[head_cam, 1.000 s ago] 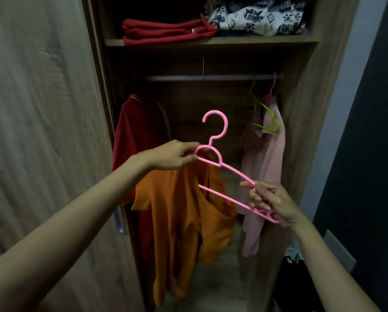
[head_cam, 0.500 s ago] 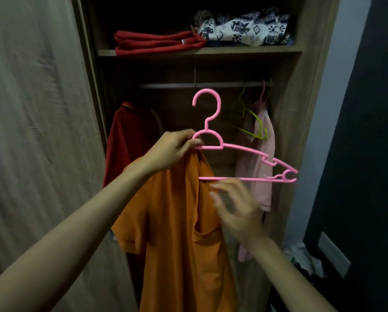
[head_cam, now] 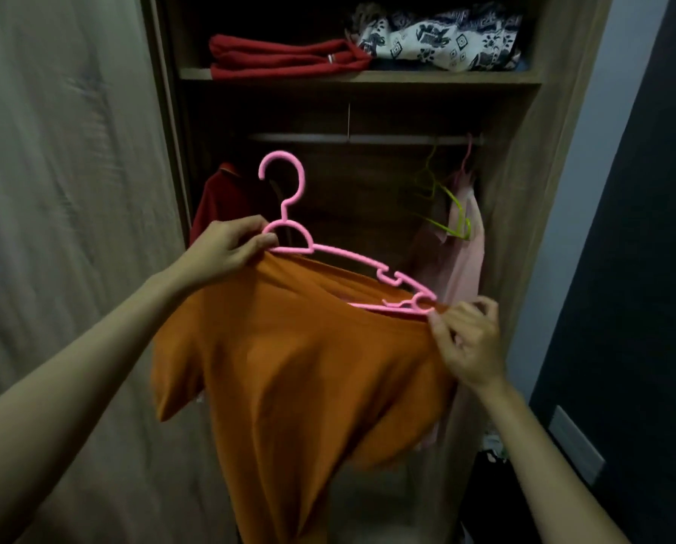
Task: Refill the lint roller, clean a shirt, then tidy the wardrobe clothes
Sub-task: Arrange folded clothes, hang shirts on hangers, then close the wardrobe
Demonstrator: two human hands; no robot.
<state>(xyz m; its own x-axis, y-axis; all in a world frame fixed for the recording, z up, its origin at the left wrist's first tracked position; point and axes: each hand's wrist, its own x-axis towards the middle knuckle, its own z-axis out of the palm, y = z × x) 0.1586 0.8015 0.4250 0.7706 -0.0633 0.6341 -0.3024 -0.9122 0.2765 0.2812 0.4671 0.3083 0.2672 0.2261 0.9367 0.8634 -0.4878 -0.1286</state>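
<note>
A wooden wardrobe door [head_cam: 73, 229] filled the left side, blurred. The left hand [head_cam: 226, 249] reached in, its grip pinching the pink hanger [head_cam: 348, 254] just below the hook, at the collar of the orange shirt [head_cam: 309, 367]. The shirt hung over the hanger in front of the open wardrobe. It hid the hanger's left arm, and its hem was cut off at the bottom edge. Behind it, a red garment [head_cam: 214, 202] showed only partly. The right hand [head_cam: 470, 339] held its grip pinched on the shirt's edge at the hanger's right tip. Farther right, a green hanger [head_cam: 450, 214] and a pale pink garment [head_cam: 462, 253] hung from the rail [head_cam: 368, 138], dim and hard to make out. On the shelf [head_cam: 368, 76] above lay folded red cloth [head_cam: 281, 58] and a patterned bundle [head_cam: 438, 41].
</note>
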